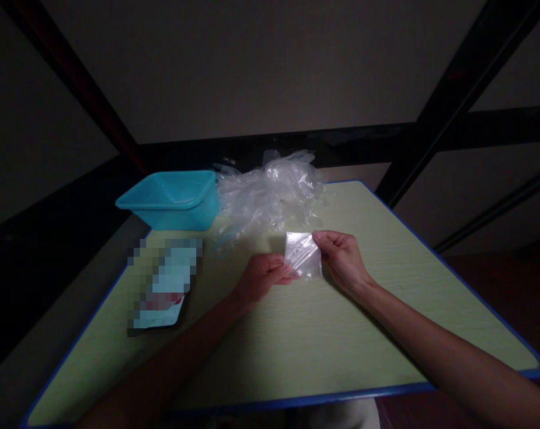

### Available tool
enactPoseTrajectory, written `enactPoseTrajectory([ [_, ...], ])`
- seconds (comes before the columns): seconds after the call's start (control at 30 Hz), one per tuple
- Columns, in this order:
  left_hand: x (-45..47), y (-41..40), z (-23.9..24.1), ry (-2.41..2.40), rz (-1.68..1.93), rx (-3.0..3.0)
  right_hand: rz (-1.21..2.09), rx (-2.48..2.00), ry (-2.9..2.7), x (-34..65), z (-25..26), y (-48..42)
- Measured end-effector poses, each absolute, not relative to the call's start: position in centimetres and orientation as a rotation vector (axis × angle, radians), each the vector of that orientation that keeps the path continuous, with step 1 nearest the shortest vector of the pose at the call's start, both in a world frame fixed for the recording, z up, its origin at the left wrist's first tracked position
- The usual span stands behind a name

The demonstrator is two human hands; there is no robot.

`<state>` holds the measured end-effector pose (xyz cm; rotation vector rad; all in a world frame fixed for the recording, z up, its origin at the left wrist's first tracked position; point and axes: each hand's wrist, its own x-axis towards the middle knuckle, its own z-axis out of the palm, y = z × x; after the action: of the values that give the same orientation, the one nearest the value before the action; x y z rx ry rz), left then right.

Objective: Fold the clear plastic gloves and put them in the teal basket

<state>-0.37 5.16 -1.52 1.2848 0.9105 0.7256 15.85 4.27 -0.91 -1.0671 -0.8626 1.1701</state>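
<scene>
A small, square, shiny clear plastic packet [303, 256] is held up over the table between my two hands. My left hand [266, 275] pinches its lower left edge between thumb and fingers. At the upper right corner, my right hand [340, 255] grips the packet with thumb and fingertips. Behind it lies a loose heap of crumpled clear plastic film [274, 187], spread towards the table's back edge. What the packet contains, if anything, cannot be made out.
A turquoise plastic basin [176, 205] stands at the back left, beside the heap. A phone-like device [169, 286], its screen blurred out, lies at the left. The pale table [368, 351] has a blue rim; a wall with dark beams rises behind.
</scene>
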Motion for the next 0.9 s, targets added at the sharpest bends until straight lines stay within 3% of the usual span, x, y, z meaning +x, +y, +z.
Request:
enactPoseTrajectory([
  [0.43, -0.6, 5.2, -1.0, 0.787, 0.570, 1.411, 1.195, -0.999, -0.761, 15.8, -0.2, 4.4],
  [0.67, -1.1, 6.2, -0.8, 1.006, 0.843, 1.225, 1.313, -1.053, -0.900, 15.5, -0.5, 4.0],
  [0.9, -0.6, 5.7, -1.3, 1.070, 0.857, 1.145, 1.382, -1.112, -1.002, 15.1, -0.9, 3.8],
])
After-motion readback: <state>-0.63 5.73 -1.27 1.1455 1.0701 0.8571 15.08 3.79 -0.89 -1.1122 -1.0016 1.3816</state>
